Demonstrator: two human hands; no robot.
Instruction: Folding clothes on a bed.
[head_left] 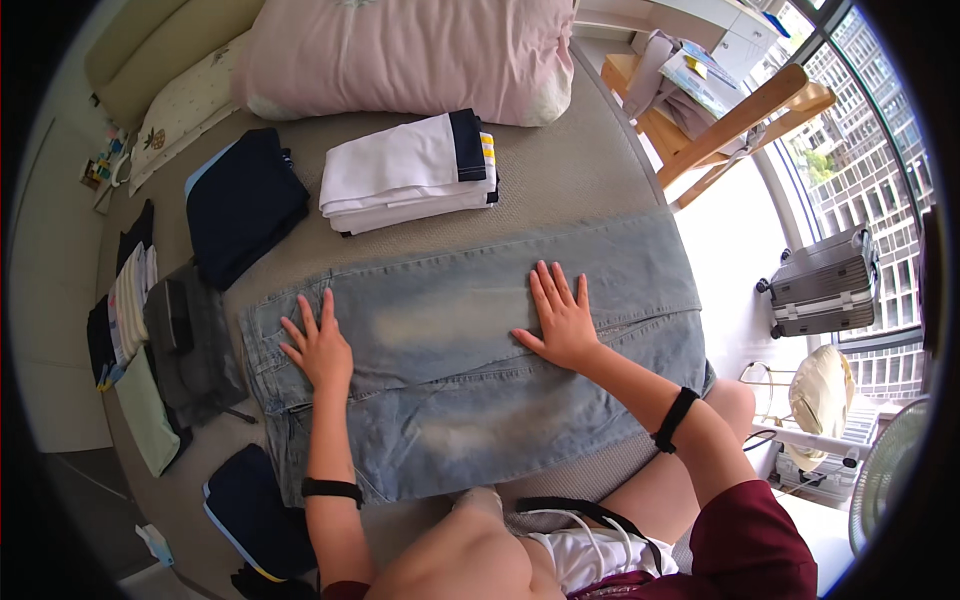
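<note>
A pair of faded blue-grey jeans [440, 330] lies spread sideways across the bed, waist end to the left and leg ends to the right. My left hand [320, 345] rests flat on the jeans near the waist, fingers spread. Farther right, my right hand [562, 322] presses flat on the upper leg, its fingers apart too. Neither hand grips the cloth. Beyond the jeans sits a stack of folded white garments [395, 170] with dark trim. A folded navy garment [245, 205] lies to its left.
A pink quilt [410, 55] is heaped at the bed's far side. Along the left are a dark mesh bag [190, 340], a pale green folded garment [147, 410] and another navy garment [260, 510]. A grey suitcase [825, 285] stands by the window, beyond a wooden chair [735, 125].
</note>
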